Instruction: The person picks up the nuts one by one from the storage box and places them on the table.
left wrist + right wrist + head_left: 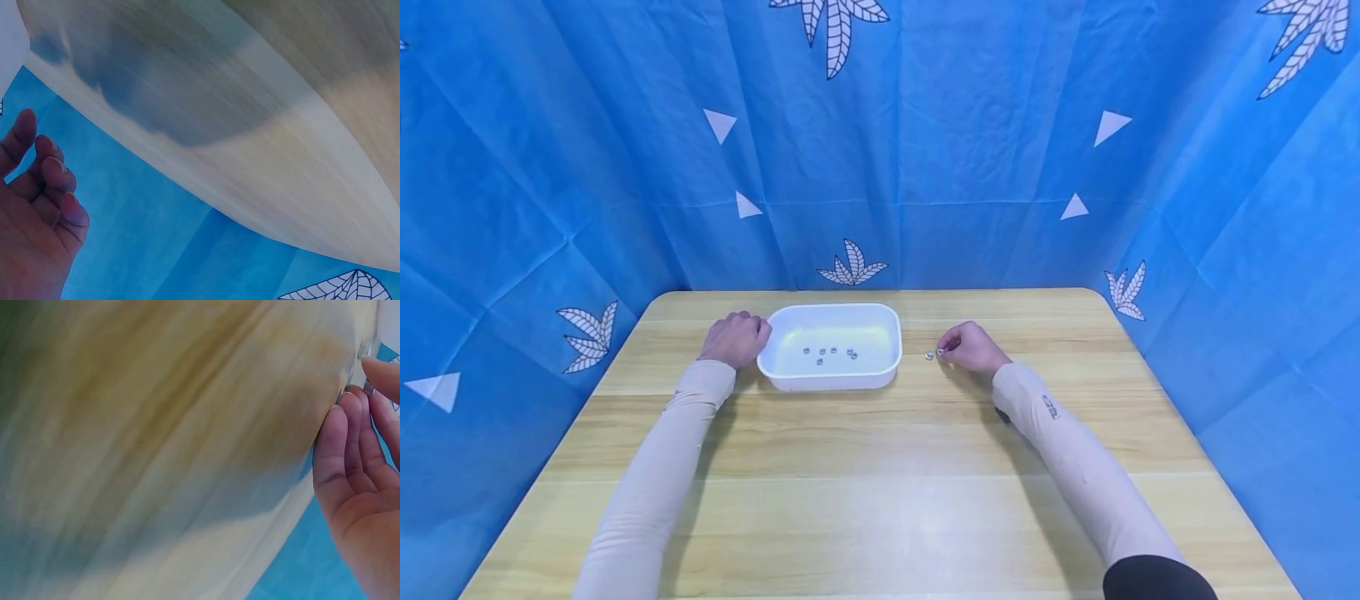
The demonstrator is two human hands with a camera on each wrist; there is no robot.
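Observation:
My right hand (973,347) is low over the table, right of a white plastic basin (831,383). Its thumb and fingertip pinch a small silvery piece (940,352), which shows as a glint between them in the right wrist view. A second such piece (929,356) lies on the wood just left of those fingertips. My left hand (735,339) is at the basin's left end, thumb side right at the rim. In the left wrist view its fingers (59,175) are loosely bent with nothing between them. Several similar silvery pieces (822,352) are scattered on the basin's floor.
The light wooden table (880,467) has rounded far corners. A blue curtain (970,150) with white leaves and triangles hangs behind its far edge and along both sides.

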